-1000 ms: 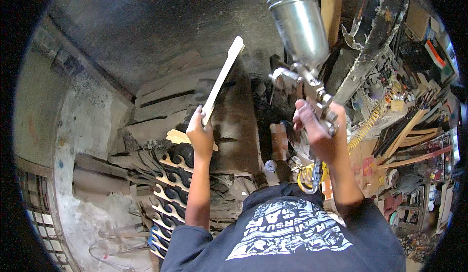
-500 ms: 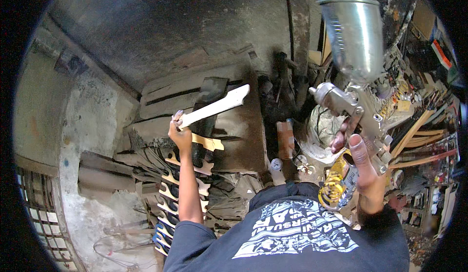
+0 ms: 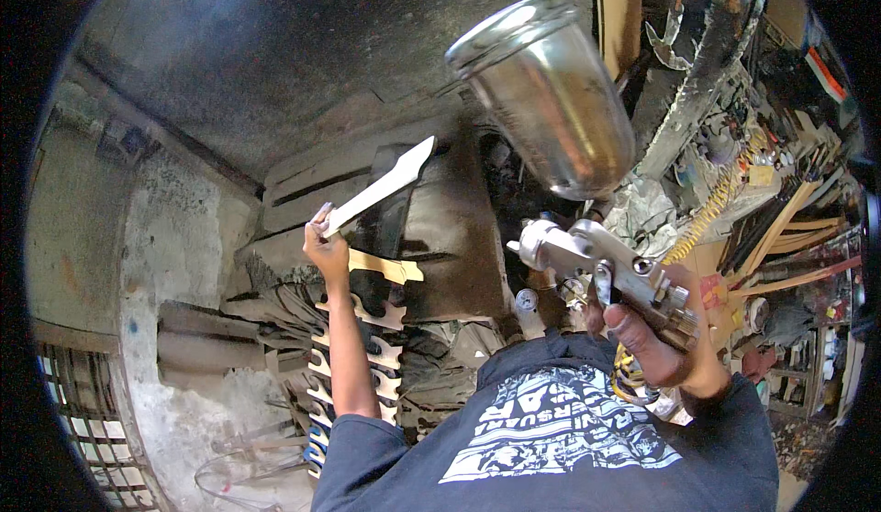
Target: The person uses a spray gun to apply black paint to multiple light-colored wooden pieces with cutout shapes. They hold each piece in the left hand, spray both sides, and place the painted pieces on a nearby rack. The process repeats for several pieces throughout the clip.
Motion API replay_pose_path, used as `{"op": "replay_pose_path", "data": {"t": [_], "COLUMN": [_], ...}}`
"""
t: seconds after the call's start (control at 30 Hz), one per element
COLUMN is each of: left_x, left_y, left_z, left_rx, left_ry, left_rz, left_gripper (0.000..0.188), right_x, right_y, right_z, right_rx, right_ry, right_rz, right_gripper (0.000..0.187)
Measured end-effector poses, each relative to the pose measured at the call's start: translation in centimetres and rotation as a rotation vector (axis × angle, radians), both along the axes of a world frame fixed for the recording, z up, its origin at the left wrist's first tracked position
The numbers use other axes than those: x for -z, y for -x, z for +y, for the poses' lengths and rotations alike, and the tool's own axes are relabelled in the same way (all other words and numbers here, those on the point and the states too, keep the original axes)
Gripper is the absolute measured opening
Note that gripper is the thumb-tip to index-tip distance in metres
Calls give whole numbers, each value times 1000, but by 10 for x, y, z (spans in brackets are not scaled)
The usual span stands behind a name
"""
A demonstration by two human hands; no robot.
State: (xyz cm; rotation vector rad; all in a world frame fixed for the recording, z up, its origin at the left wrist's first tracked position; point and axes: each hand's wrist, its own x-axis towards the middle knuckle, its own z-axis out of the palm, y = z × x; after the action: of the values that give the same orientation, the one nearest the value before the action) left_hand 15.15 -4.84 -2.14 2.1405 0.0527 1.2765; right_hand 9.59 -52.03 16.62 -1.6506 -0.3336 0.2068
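Observation:
My left hand (image 3: 326, 248) is closed around one end of a long, flat white piece (image 3: 385, 186) shaped like a blade, which slants up and to the right. In my right hand (image 3: 652, 347) is a metal spray gun (image 3: 629, 278), its nozzle pointing left toward the white piece but apart from it. The gun's large shiny cup (image 3: 551, 99) rises above it, tilted to the left. My right thumb shows behind the gun body; most other fingers are hidden. A tan, notched flat piece (image 3: 390, 267) lies just below the white one.
Several notched flat pieces (image 3: 385, 354) stand in a row beside my left forearm. A yellow coiled hose (image 3: 711, 218) hangs at the right. Wood strips (image 3: 780, 237) and cluttered shelves (image 3: 817, 374) fill the right side. A stained wall (image 3: 184, 328) stands at left.
The spray gun has moved left and down, and its cup now leans left. My left hand has shifted slightly left, and the white piece now slants more steeply.

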Motion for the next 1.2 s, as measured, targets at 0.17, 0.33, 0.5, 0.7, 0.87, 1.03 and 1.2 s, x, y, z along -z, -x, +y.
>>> {"op": "replay_pose_path", "data": {"t": [0.17,0.33,0.5,0.7,0.87,1.03,1.2], "left_x": [-8,-36,-82,-113,-109,-107,-148], "left_y": [9,28,32,8,5,16,-9], "left_z": [-100,-234,-273,-230,-239,-266,-215], "left_rx": [185,982,888,718,645,603,616], "left_ry": [863,1555,1633,1482,1400,1448,1270], "left_rz": [338,216,222,240,389,284,149], "left_gripper": [19,41,30,20,26,24,13], "right_x": [27,85,103,93,93,94,86], "right_y": [-27,-53,-56,-56,-59,-61,-55], "right_z": [22,78,82,75,80,75,57], "right_rx": [-31,95,99,39,40,27,-3], "right_ry": [-214,-192,-117,-179,-254,-263,-108], "right_rz": [15,-245,-127,19,65,-3,48], "right_gripper": [36,35,22,19,22,29,25]}}
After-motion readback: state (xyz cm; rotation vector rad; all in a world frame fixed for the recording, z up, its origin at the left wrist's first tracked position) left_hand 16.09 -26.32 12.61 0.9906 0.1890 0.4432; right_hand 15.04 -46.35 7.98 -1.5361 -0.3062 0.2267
